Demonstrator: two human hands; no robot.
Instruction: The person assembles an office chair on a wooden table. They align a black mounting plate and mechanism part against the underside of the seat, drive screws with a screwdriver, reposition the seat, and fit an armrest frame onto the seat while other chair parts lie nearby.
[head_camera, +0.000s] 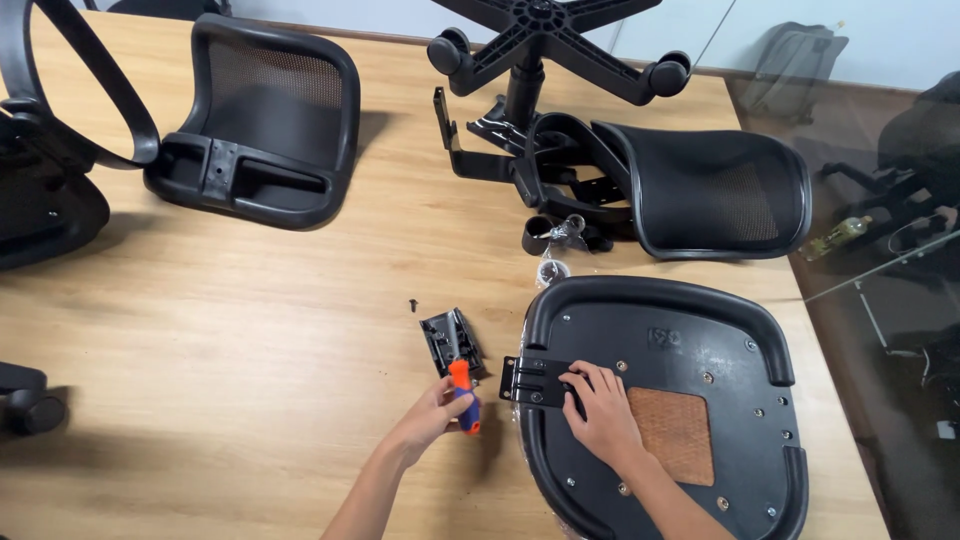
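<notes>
- The metal bracket (537, 381) lies flat at the left edge of the upturned chair seat (690, 340), which rests bottom-up at the near right of the wooden table (250, 400). We see only the head view, looking down on all of it.
- Our right hand (600, 412) lies spread over the bracket, fingers pressing it down against the seat's underside; it grips nothing, it just pins the plate, which would keep it lined up with the holes.
- Our left hand (440, 408) is closed around a screwdriver (464, 395) with an orange and blue handle, held just left of the bracket with the handle upright in the fist. We cannot see its tip.
- A small black mechanism plate (451, 340) lies on the table right above the screwdriver, and a lone black screw (412, 304) sits a little to its upper left, both within easy reach of the left hand.
- Farther back a mesh backrest (715, 195) with the wheeled star base (545, 40) lies on its side, well apart from the hands.
- At the far left sits another black seat shell (262, 120), also apart.
</notes>
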